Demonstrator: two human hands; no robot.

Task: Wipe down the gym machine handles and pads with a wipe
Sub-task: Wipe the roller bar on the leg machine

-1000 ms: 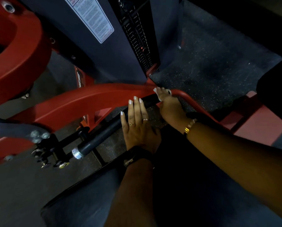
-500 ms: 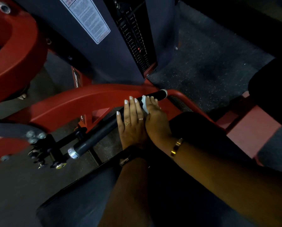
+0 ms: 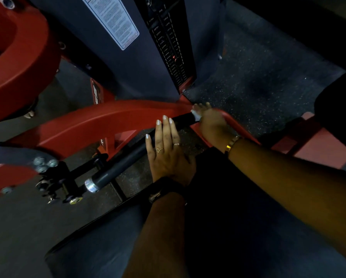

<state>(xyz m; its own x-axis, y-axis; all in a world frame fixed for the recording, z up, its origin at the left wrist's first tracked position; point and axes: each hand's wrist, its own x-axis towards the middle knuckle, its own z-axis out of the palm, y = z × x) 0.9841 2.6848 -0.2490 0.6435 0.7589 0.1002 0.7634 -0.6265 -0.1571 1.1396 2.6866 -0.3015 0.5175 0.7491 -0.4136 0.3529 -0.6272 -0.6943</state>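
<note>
Gym machine (image 3: 99, 121) fills the view, its red frame sweeping past the dark weight stack (image 3: 174, 57), and the long black handle (image 3: 128, 160) runs slantwise below it. Left hand (image 3: 168, 155) lies flat across the middle of that handle, fingers straight and together, while the right hand (image 3: 212, 123), a bit blurred, curls round the handle's far end. Gold bracelet (image 3: 232, 144) on the right wrist, and smallest of all, the white wipe (image 3: 196, 115) peeks out under those right fingers, pressed against the handle tip.

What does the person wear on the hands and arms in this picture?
Both forearms are bare. The left hand has pale painted nails, two thin rings and a dark wrist strap with a metal buckle. The right hand has a gold bracelet at its wrist.
</note>
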